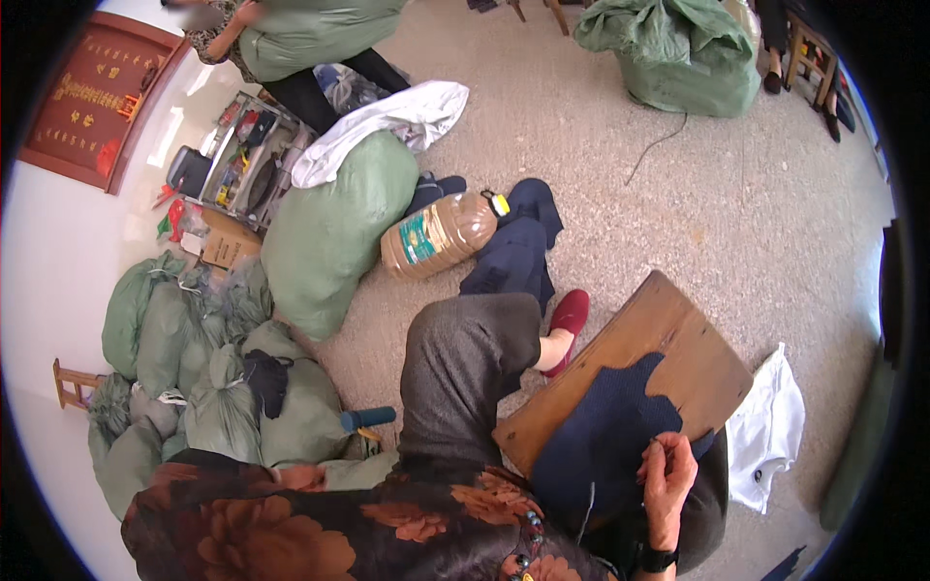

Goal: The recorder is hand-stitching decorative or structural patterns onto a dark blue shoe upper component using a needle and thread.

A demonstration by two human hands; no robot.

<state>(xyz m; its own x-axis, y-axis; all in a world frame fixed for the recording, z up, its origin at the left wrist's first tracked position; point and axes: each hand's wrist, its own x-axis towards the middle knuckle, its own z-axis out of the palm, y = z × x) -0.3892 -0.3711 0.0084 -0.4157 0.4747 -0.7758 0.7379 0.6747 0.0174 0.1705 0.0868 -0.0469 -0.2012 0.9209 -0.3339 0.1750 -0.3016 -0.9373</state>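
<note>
My right hand [667,476] is closed in a pinch over the right edge of a dark blue knitted piece [601,436]. What its fingertips hold is too small to make out. The knitted piece lies partly on a brown wooden board [644,339] and partly over my lap. A short grey strand of yarn [588,511] hangs at its near edge. At the left, a reddish patch by my flowered sleeve may be part of my left hand, but no fingers can be told apart there.
Tied green sacks [208,387] crowd the left, with a large green sack [339,232] and a capped plastic jug [441,235] ahead. White cloth [770,431] lies right of the board. Farther off, a person holds another green sack [320,34].
</note>
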